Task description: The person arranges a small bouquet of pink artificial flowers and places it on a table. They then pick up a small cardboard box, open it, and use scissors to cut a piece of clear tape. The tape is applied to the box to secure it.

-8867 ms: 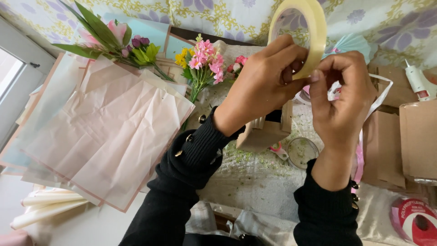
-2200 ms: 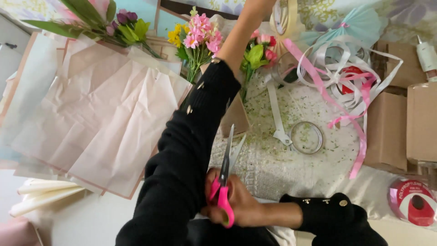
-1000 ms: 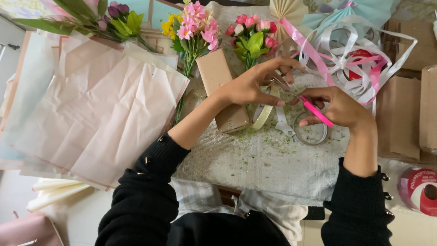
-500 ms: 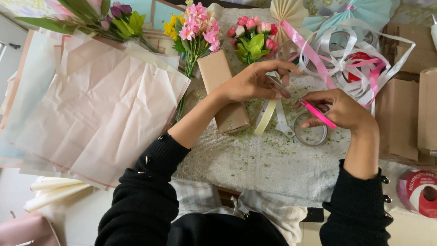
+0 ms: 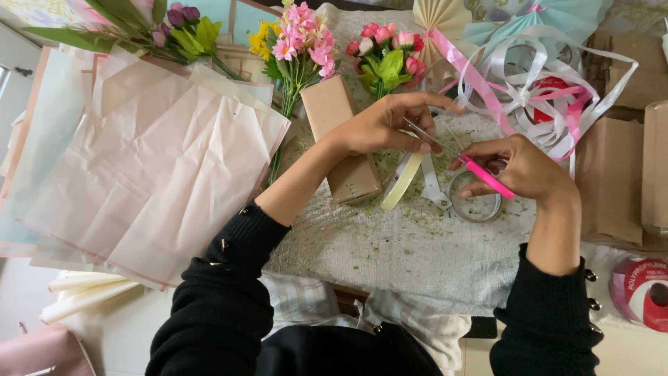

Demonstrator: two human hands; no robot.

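My left hand hovers over the table's middle, fingertips pinched on a pale strip of tape that hangs down from it. A cream tape roll dangles or leans just below, against a brown cardboard box. My right hand grips pink-handled scissors. Their thin blades point left and reach the strip at my left fingertips. A clear ring-shaped tape roll lies under my right hand.
Pink wrapping sheets fan out at left. Flower bunches and a tangle of pink and white ribbon lie at the back. Brown cardboard is at right, a red ribbon spool at lower right. A speckled cloth covers the middle.
My right hand brought the scissors up from my lap to the tape. My left hand came back from the far side, and in the last second both hands barely moved.
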